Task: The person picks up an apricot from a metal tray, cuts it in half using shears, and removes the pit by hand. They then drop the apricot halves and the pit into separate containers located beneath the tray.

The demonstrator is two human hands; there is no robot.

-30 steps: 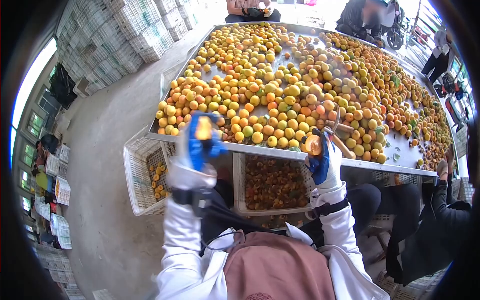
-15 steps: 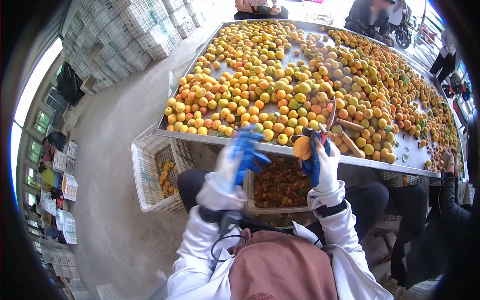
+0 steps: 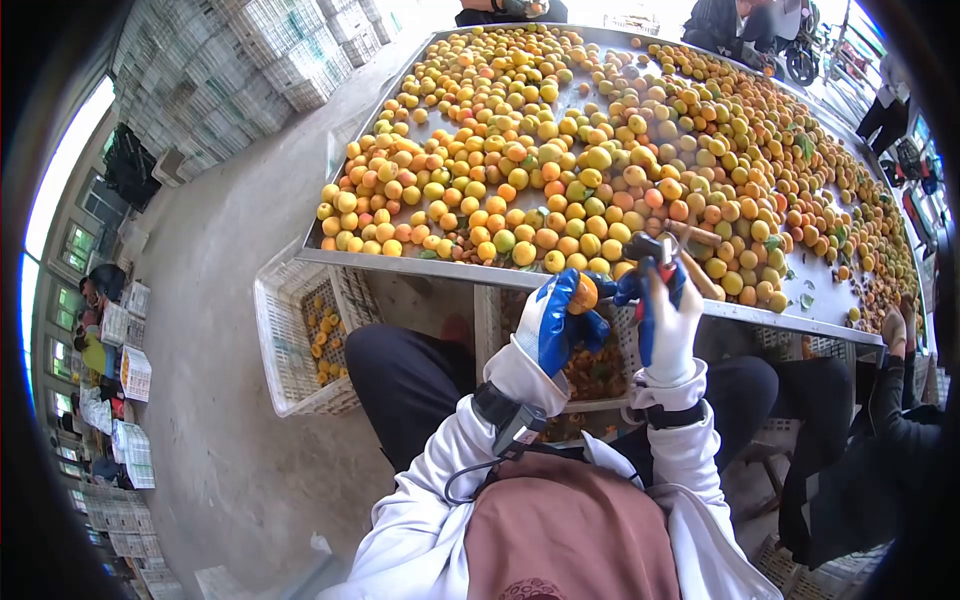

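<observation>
My left hand, in a blue-coated white glove, is closed around an orange apricot just off the table's near edge. Beside it my right hand, gloved the same way, grips a small red-handled tool; its working end is mostly hidden by the fingers. The two hands are close together, with the fingertips of the right near the fruit. Below them stands a white crate holding dark orange-brown fruit pieces. Wooden-handled tools lie on the table just beyond my right hand.
A metal-topped table bears a wide spread of apricots. Left of my knee, a white crate holds some halved fruit. Other people sit around the table, one close on the right. Stacked crates stand far left.
My left hand, empty and blurred before, has moved right and now holds an apricot. The fruit seen at my right hand earlier no longer shows there. That hand has shifted slightly right.
</observation>
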